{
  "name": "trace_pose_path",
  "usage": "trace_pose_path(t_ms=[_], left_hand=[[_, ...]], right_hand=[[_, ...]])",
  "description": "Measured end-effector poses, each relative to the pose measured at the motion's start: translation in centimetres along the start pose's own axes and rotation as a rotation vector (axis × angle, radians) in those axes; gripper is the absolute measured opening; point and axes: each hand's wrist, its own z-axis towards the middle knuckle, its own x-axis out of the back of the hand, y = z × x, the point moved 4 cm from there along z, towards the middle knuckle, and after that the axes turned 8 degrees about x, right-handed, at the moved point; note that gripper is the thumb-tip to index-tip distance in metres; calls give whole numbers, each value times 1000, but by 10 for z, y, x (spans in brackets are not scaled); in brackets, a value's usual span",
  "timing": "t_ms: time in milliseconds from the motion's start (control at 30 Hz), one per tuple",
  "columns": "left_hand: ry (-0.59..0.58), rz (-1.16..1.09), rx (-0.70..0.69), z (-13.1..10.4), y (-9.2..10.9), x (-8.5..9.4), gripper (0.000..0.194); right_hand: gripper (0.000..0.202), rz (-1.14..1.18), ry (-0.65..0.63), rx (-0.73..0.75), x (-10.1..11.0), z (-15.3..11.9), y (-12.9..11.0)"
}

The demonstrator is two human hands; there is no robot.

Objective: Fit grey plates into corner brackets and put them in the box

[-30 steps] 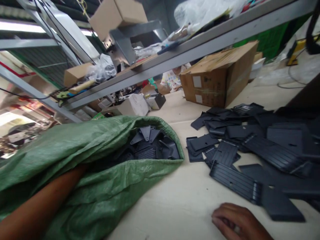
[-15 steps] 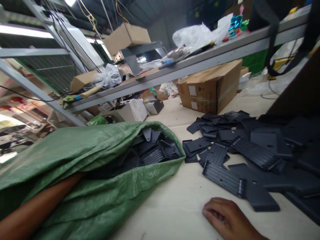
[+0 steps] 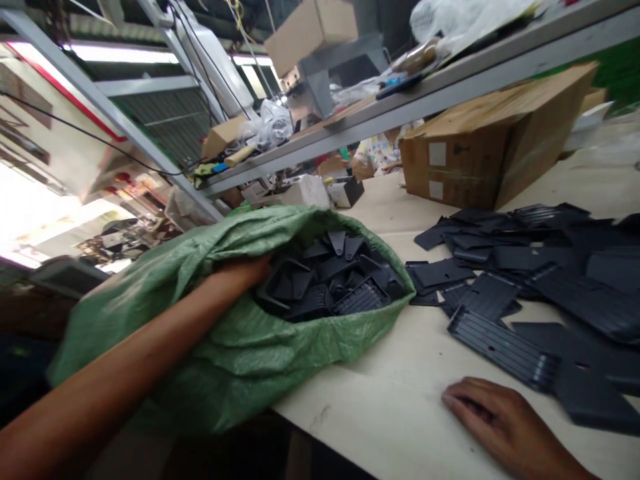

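Note:
A green woven sack (image 3: pixel 320 347) lies on its side at the table's edge, its mouth facing right. Black plastic parts (image 3: pixel 360 293) fill the opening, some ribbed and some bracket-shaped. My left hand (image 3: pixel 257 270) reaches into the upper side of the sack's mouth; its fingers are hidden by the sack and the parts. On the pale table (image 3: pixel 380 400) rests my right hand (image 3: pixel 493 413), curled loosely with nothing visible in it. Just beyond it lies a ribbed black plate (image 3: pixel 500 347), apart from the fingers.
Flat black plates (image 3: pixel 550 260) are heaped on the table's right side. Behind them stands a cardboard box (image 3: pixel 465 167). A raised shelf (image 3: pixel 350 130) with plastic bags and another carton (image 3: pixel 310 33) crosses the back. The table's front edge runs below the sack.
The sack's mouth has opened wider, showing more black parts. My left forearm has come further into sight, higher on the sack. The view has shifted left; my right hand stays curled on the table.

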Motion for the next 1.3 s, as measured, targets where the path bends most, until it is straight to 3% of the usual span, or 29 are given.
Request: trace_pose_path(t_ms=[100,233,367,467,600,700,867,933,1033,1133,1300], left_hand=[[-159,259,-230,-5,11,2,58],[-199,687,-529,-23,32,10,77],[-201,840,-567,-34,42,29,74],[-206,885,-525,-32,34,44,70],[-179,787,-488,-15,16,52,64],[-170,675,-515,0,16,38,54],[-380,316,-585,21,52,6,58],[-440,64,-570,29,68,8,67],[-482,-322,-353,43,73,25,79],[-419,-460,-151,56,54,45,69],[-172,-262,-39,70,-10,61,77]], right_hand=[[38,5,-2,11,3,1,-1],[39,-7,34,40,7,2,-4],[37,6,34,44,6,0,-1],[35,11,24,48,4,-2,4],[32,5,7,45,2,-2,7],[33,7,12,54,3,-1,6],[34,5,53,67,3,-3,9],[34,13,45,61,2,-5,13],[37,41,16,44,3,-7,15],[42,64,18,32,5,-7,12],[45,67,25,25,8,-5,10]])
